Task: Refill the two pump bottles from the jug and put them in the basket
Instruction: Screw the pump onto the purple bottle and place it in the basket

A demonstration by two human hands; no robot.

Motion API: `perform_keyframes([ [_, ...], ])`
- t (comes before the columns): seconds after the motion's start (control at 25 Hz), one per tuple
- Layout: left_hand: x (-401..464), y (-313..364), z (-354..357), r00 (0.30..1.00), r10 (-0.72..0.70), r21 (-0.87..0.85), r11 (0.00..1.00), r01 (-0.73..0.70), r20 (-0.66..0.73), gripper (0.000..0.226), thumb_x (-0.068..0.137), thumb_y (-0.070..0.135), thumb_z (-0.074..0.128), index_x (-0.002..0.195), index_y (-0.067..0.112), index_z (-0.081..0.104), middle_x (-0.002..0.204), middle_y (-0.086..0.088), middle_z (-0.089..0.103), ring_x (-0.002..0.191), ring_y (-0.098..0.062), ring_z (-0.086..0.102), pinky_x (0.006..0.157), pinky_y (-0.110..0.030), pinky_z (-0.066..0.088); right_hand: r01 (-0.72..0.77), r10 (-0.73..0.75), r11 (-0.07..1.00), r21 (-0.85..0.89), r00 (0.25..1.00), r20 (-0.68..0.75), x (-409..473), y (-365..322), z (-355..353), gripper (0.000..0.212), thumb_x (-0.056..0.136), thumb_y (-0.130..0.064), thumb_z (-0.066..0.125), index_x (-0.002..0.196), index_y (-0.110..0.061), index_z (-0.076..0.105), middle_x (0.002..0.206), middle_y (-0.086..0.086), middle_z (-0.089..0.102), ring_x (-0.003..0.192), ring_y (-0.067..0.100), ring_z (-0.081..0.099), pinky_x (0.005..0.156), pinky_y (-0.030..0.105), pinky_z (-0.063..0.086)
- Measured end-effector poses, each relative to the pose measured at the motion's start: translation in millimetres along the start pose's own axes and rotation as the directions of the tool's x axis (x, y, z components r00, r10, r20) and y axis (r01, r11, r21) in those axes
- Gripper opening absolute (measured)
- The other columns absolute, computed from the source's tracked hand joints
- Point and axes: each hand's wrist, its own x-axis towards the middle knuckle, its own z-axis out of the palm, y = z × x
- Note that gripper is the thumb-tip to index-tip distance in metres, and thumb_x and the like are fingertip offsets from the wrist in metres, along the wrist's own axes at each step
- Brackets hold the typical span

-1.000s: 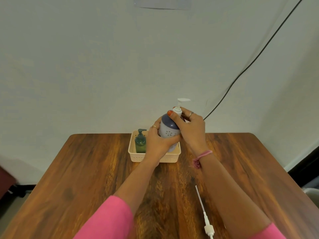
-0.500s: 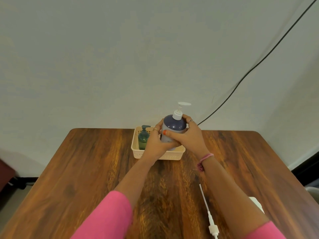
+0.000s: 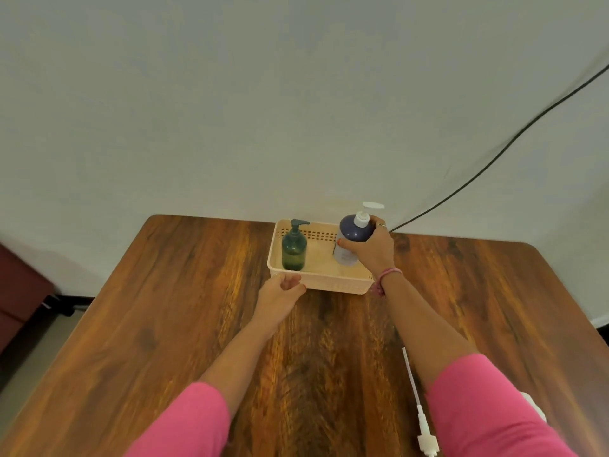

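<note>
My right hand (image 3: 370, 250) wraps the purple pump bottle (image 3: 352, 237), upright in the right end of the cream basket (image 3: 333, 285) on the worktop (image 3: 184, 308); my left hand (image 3: 280, 293), fingers curled, touches the basket's near rim beside the green pump bottle (image 3: 294, 247).

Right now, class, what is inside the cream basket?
Inside the basket: a green pump bottle standing left, and a purple pump bottle right, gripped by the right hand. That hand hides the purple bottle's right side.
</note>
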Motion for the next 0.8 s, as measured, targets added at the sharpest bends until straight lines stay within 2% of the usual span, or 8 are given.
perform_keyframes([
  [0.12, 12.3, -6.2, -3.2, 0.999, -0.039, -0.021, 0.999, 0.038, -0.02, 0.027, 0.088, 0.024, 0.062, 0.114, 0.018, 0.06, 0.111, 0.0, 0.062, 0.102, -0.013, 0.058, 0.088, -0.032, 0.052, -0.056, 0.057, 0.996, -0.068, 0.998, 0.018, 12.6, 21.1, 14.5, 0.081, 0.064, -0.018, 0.088, 0.131, -0.009, 0.044, 0.132, 0.011, 0.054, 0.12, 0.027, 0.052, 0.095, 0.032, 0.045],
  [0.2, 19.3, -10.9, -4.9, 0.998, -0.057, -0.044, 0.997, 0.056, -0.031, 0.025, 0.089, 0.023, 0.061, 0.113, 0.018, 0.06, 0.109, 0.0, 0.063, 0.101, -0.013, 0.06, 0.09, -0.036, 0.052, -0.077, 0.078, 0.993, -0.084, 0.997, 0.015, 16.3, 32.2, 23.4, 0.081, 0.063, -0.018, 0.088, 0.13, -0.009, 0.045, 0.131, 0.011, 0.054, 0.119, 0.026, 0.053, 0.093, 0.028, 0.044],
  [0.32, 27.6, -19.0, -5.8, 0.998, -0.057, -0.055, 0.997, 0.055, -0.037, 0.023, 0.089, 0.022, 0.06, 0.112, 0.019, 0.062, 0.103, 0.002, 0.065, 0.095, -0.01, 0.061, 0.085, -0.033, 0.053, -0.08, 0.082, 0.993, -0.092, 0.997, 0.012, 18.3, 46.6, 34.8, 0.075, 0.062, -0.017, 0.088, 0.125, -0.012, 0.047, 0.126, 0.009, 0.057, 0.114, 0.025, 0.055, 0.091, 0.026, 0.044],
  [0.48, 32.5, -27.4, -6.8, 0.997, -0.072, -0.063, 0.996, 0.07, -0.037, 0.02, 0.09, 0.022, 0.059, 0.109, 0.02, 0.063, 0.098, 0.003, 0.065, 0.094, -0.011, 0.061, 0.089, -0.035, 0.051, -0.114, 0.119, 0.986, -0.12, 0.992, 0.037, 18.5, 60.3, 40.5, 0.075, 0.064, -0.018, 0.087, 0.127, -0.013, 0.047, 0.128, 0.009, 0.057, 0.117, 0.027, 0.054, 0.101, 0.04, 0.045],
  [0.68, 27.8, -27.0, 1.1, 0.996, -0.083, -0.08, 0.994, 0.08, -0.029, 0.018, 0.091, 0.02, 0.057, 0.109, 0.021, 0.063, 0.099, 0.003, 0.064, 0.095, -0.01, 0.06, 0.09, -0.035, 0.05, -0.133, 0.143, 0.983, -0.124, 0.987, 0.071, 13.1, 62.4, 33.9, 0.078, 0.065, -0.018, 0.087, 0.13, -0.012, 0.045, 0.132, 0.01, 0.055, 0.12, 0.026, 0.052, 0.101, 0.037, 0.042],
  [0.8, 19.3, -25.7, 8.0, 0.998, -0.067, -0.088, 0.994, 0.065, -0.019, 0.017, 0.092, 0.02, 0.056, 0.107, 0.022, 0.063, 0.099, 0.001, 0.063, 0.093, -0.012, 0.06, 0.089, -0.035, 0.05, -0.09, 0.106, 0.982, -0.167, 0.99, 0.093, 8.1, 52.7, 18.4, 0.071, 0.071, -0.018, 0.083, 0.131, -0.008, 0.048, 0.132, 0.013, 0.053, 0.121, 0.026, 0.051, 0.1, 0.034, 0.043],
])
